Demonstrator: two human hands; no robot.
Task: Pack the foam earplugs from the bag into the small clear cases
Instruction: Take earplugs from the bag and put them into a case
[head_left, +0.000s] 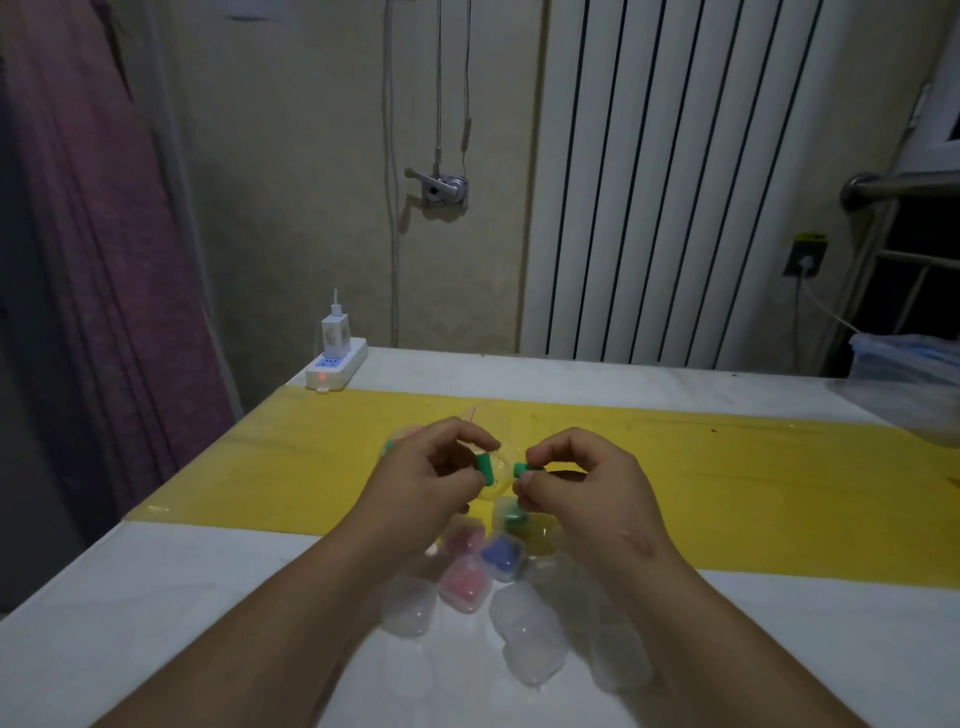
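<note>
My left hand (434, 467) pinches a green foam earplug (485, 468) between thumb and fingers. My right hand (576, 475) pinches a second green earplug (522, 470), a little apart from the first. Both hover over the clear plastic bag (498, 457) on the yellow strip, with more coloured earplugs showing at the bag's left end (397, 441). Below the hands lie several small clear cases: one with green plugs (511, 514), one with blue (501, 553), two with pink (462, 582), and empty ones (524, 618).
The white table (156, 597) has a yellow strip (753, 467) across it. A white power strip with a charger (335, 364) sits at the far left corner. A clear plastic container (904, 364) stands at the far right. A radiator and wall are behind.
</note>
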